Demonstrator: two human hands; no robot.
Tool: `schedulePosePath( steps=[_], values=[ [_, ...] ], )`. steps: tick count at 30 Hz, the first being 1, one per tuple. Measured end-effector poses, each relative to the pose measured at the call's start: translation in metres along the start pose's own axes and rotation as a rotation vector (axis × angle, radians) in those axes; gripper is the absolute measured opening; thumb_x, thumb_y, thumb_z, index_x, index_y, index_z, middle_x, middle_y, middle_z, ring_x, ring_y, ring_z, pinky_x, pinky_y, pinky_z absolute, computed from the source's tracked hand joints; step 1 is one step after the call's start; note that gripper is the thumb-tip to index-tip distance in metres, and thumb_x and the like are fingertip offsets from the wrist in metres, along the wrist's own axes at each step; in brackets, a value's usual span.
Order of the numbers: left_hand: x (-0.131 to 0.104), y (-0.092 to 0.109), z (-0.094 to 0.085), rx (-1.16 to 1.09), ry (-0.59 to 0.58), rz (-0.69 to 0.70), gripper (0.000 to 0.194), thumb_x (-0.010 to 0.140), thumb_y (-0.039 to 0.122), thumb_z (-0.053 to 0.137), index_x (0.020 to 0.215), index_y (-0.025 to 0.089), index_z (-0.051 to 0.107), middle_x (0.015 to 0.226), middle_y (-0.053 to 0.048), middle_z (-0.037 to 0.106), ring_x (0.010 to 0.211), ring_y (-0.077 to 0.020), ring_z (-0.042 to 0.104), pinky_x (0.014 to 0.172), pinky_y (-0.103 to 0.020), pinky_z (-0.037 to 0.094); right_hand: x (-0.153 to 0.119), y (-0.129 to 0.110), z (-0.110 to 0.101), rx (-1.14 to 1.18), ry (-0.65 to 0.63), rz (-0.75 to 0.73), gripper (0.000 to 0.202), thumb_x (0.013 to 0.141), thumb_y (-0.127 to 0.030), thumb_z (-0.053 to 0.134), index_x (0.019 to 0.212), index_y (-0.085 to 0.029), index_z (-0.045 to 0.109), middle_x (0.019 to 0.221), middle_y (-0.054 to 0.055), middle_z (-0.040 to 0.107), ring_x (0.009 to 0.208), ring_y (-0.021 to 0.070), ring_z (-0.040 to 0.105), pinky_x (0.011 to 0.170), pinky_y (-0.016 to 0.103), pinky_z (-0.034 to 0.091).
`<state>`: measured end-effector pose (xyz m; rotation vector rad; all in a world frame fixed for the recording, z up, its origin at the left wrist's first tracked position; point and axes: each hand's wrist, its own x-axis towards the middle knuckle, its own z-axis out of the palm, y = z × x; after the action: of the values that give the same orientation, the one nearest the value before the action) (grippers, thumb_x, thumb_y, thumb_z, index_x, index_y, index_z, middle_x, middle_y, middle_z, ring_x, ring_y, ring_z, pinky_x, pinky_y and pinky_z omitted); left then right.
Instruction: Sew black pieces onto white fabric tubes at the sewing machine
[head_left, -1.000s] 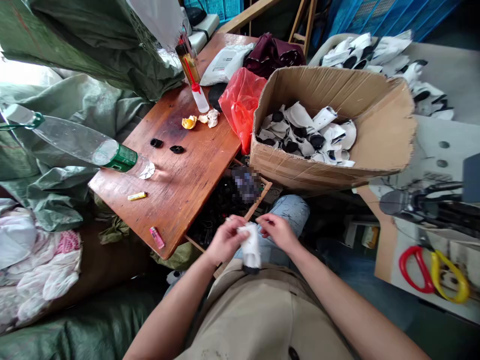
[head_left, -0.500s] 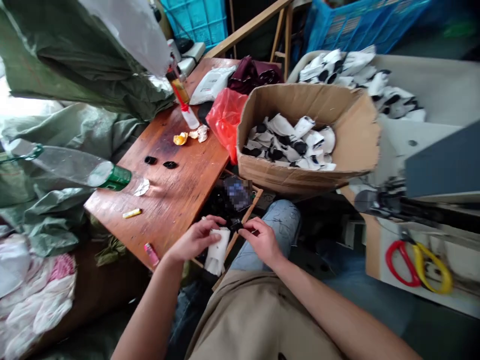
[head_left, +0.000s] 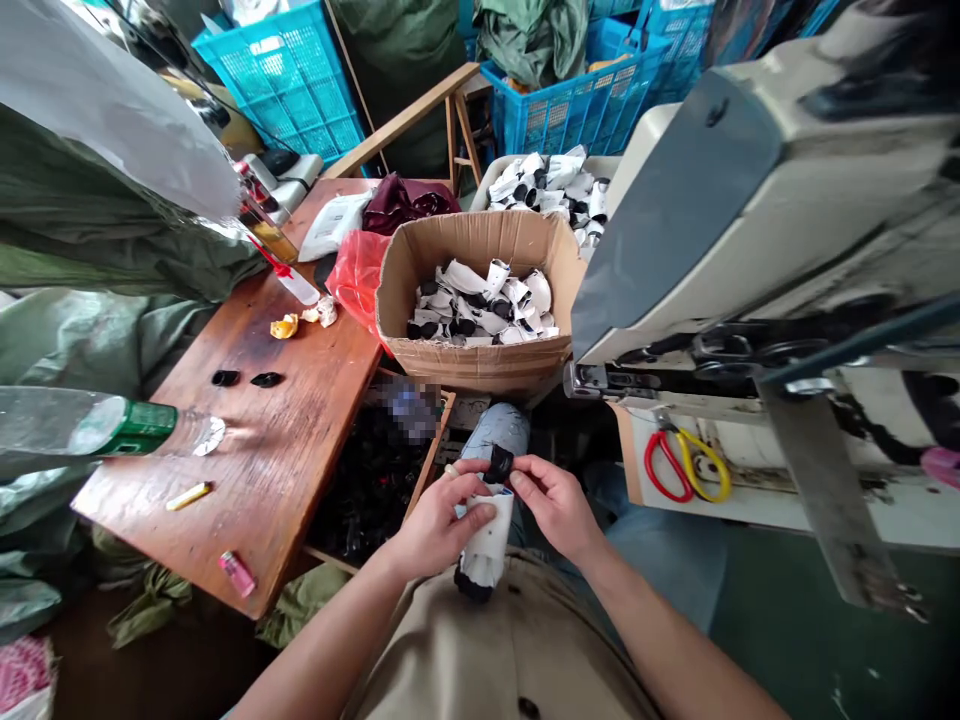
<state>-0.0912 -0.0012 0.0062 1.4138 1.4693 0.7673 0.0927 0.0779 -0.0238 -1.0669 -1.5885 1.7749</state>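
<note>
White fabric tube (head_left: 487, 535) lies over the person's lap, in front of the beige-clothed torso, its long axis running nearly straight away from the body with a slight lean to the right. Its open end points outward, toward the cardboard box; its black end points back at the torso. The body is white, soft and somewhat creased; the black band wraps the near end, small dark dots mark the side, and a touch of blue shows at the far rim.

A cream-and-grey machine (head_left: 675, 220) stands to the right, the wooden table (head_left: 300, 400) to the left. Beyond the knees, the cardboard box (head_left: 480, 360) holds many white and black pieces. An open drawer (head_left: 431, 465) of dark items sits beside the table.

The left hand (head_left: 450, 515) grips the tube between thumb and fingers, its index finger reaching to the small black piece (head_left: 499, 464). The right hand (head_left: 555, 505) pinches that piece, just above the tube's open end.
</note>
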Motion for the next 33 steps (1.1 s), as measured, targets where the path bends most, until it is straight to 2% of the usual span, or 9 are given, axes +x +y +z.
schedulePosePath(
  steps=[6,9,11,15,19,24,28,30,33],
  values=[
    [0.001,0.013,0.018,0.062,-0.014,0.06,0.015,0.093,0.032,0.061,0.089,0.018,0.065,0.107,-0.012,0.069,0.12,-0.0273,0.059,0.097,-0.037,0.05,-0.003,0.015,-0.013,0.057,0.096,0.028,0.031,0.077,-0.034,0.075,0.097,-0.022,0.055,0.07,-0.004,0.059,0.061,0.0138,0.058,0.057,0.024,0.049],
    [0.003,0.017,0.023,0.073,-0.039,0.093,0.016,0.091,0.033,0.062,0.09,0.017,0.066,0.109,-0.014,0.069,0.112,-0.0271,0.064,0.091,-0.037,0.052,-0.005,0.02,-0.02,-0.076,0.076,-0.117,0.025,0.08,-0.027,0.069,0.104,-0.022,0.066,0.085,0.001,0.066,0.074,0.0162,0.063,0.068,0.027,0.053],
    [0.004,0.021,0.027,0.058,-0.029,0.071,0.013,0.091,0.031,0.063,0.09,0.018,0.065,0.109,-0.016,0.071,0.124,-0.0298,0.06,0.095,-0.04,0.052,-0.008,0.021,-0.022,-0.183,0.14,-0.209,0.022,0.083,-0.022,0.062,0.104,-0.022,0.071,0.093,0.004,0.07,0.081,0.0173,0.066,0.074,0.029,0.054],
    [0.0,0.03,0.045,0.032,0.09,0.015,0.005,0.09,0.023,0.06,0.09,0.019,0.064,0.131,-0.018,0.066,0.139,-0.0299,0.051,0.107,-0.044,0.046,-0.009,0.021,-0.021,-0.344,0.323,-0.296,0.028,0.086,-0.019,0.055,0.104,-0.021,0.076,0.088,0.004,0.071,0.075,0.0173,0.066,0.072,0.029,0.055],
    [-0.006,0.033,0.057,0.036,0.177,-0.005,0.006,0.09,0.023,0.06,0.09,0.02,0.064,0.131,-0.017,0.064,0.126,-0.029,0.06,0.102,-0.044,0.049,-0.006,0.015,-0.018,-0.363,0.345,-0.292,0.029,0.09,-0.025,0.054,0.105,-0.021,0.079,0.084,0.005,0.069,0.075,0.0186,0.066,0.074,0.031,0.056],
    [0.001,0.025,0.047,-0.311,0.057,0.071,0.029,0.088,0.047,0.069,0.084,0.018,0.064,0.122,-0.014,0.06,0.114,-0.0273,0.061,0.098,-0.042,0.05,0.002,0.008,-0.015,-0.25,0.281,-0.218,0.026,0.087,-0.032,0.061,0.102,-0.021,0.079,0.084,0.006,0.071,0.073,0.0193,0.067,0.065,0.029,0.056],
    [0.01,0.013,0.041,-0.611,-0.045,-0.085,0.055,0.071,0.067,0.079,0.078,0.016,0.061,0.118,-0.012,0.058,0.094,-0.0217,0.063,0.077,-0.033,0.055,0.009,0.008,-0.015,-0.386,0.381,-0.338,0.026,0.089,-0.034,0.06,0.1,-0.019,0.078,0.088,0.008,0.073,0.077,0.0218,0.069,0.069,0.031,0.056],
    [0.014,0.009,0.033,-0.565,-0.063,-0.069,0.057,0.069,0.07,0.078,0.078,0.016,0.063,0.116,-0.012,0.058,0.096,-0.0219,0.062,0.081,-0.034,0.054,0.011,0.008,-0.017,-0.497,0.373,-0.423,0.029,0.089,-0.032,0.057,0.105,-0.02,0.078,0.093,0.009,0.074,0.083,0.0236,0.07,0.077,0.034,0.056],
    [0.024,0.006,0.006,-0.293,-0.132,0.11,0.046,0.08,0.062,0.072,0.082,0.017,0.067,0.107,-0.011,0.062,0.107,-0.0252,0.06,0.098,-0.039,0.05,0.011,0.005,-0.026,-0.553,0.195,-0.433,0.033,0.084,-0.025,0.052,0.105,-0.025,0.077,0.102,0.007,0.075,0.093,0.0253,0.071,0.083,0.035,0.056]
  ],
)
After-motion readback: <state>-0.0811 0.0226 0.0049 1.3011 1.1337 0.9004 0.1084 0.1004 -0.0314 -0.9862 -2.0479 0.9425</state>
